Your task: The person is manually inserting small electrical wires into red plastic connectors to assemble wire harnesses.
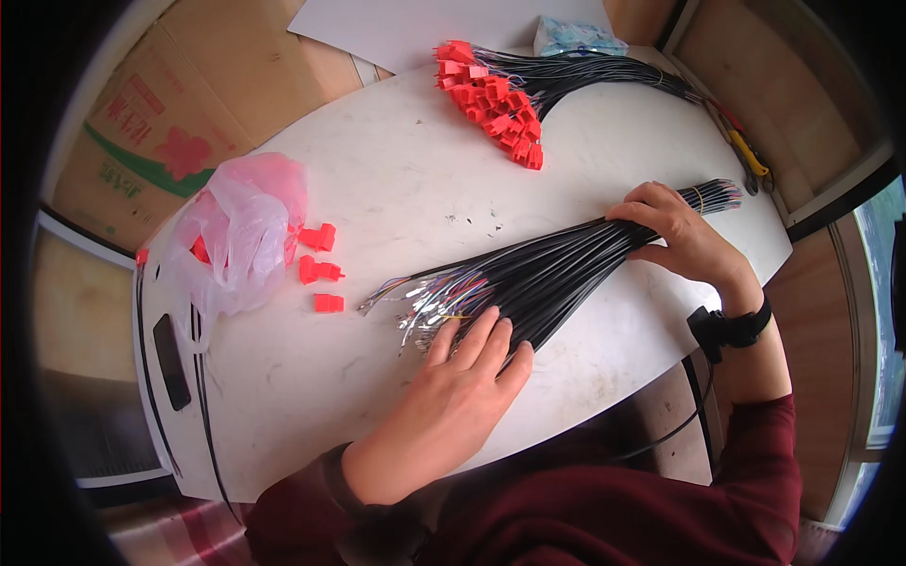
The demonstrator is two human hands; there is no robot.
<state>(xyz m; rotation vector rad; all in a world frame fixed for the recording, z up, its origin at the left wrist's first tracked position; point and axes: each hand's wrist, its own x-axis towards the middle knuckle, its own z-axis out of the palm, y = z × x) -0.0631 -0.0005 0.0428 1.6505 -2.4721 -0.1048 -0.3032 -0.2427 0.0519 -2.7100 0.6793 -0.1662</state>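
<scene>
A bundle of black cables [552,274] lies across the white table, fanned out at its left end. Stripped coloured wires with pale metal terminals [436,300] stick out there. My right hand [687,238] grips the bundle towards its right end, thumb below and fingers over the top. Past that hand a thin tie circles the cables near their coloured wire tips [722,194]. My left hand [439,406] rests flat with outstretched fingers on the near side of the fanned end, its fingertips touching the cables and partly covering the terminals.
Three loose red connector housings [321,271] lie left of the bundle, beside a pinkish plastic bag [247,231]. A second cable bundle with red connectors [495,106] lies at the back. Yellow-handled pliers [746,151] rest at the right edge; a dark phone-like object [171,361] sits at left.
</scene>
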